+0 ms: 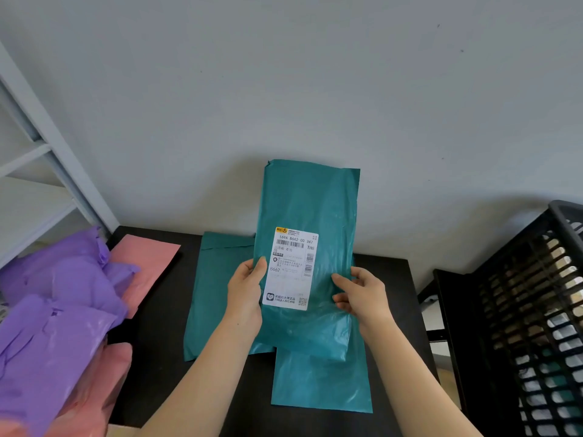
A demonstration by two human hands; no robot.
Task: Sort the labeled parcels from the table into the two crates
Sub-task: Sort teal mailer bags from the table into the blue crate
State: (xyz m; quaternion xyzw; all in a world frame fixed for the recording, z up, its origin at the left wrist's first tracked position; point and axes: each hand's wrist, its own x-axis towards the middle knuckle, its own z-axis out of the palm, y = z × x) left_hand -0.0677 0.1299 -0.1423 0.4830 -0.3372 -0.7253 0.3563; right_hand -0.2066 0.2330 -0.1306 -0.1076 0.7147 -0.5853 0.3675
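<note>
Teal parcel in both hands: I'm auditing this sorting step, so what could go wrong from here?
The thumb of the left hand lies at the label edge and could cover print, inviting a misread. The teal parcel, held at its sides by that hand and the right hand, might slip before reaching the black crate.

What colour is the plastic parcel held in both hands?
Teal green, bearing a white printed label; the held plastic parcel shows clearly in the head view.

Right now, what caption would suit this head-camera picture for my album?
Left hand and right hand hold a labeled teal parcel above a black table, black crate at right.
</note>
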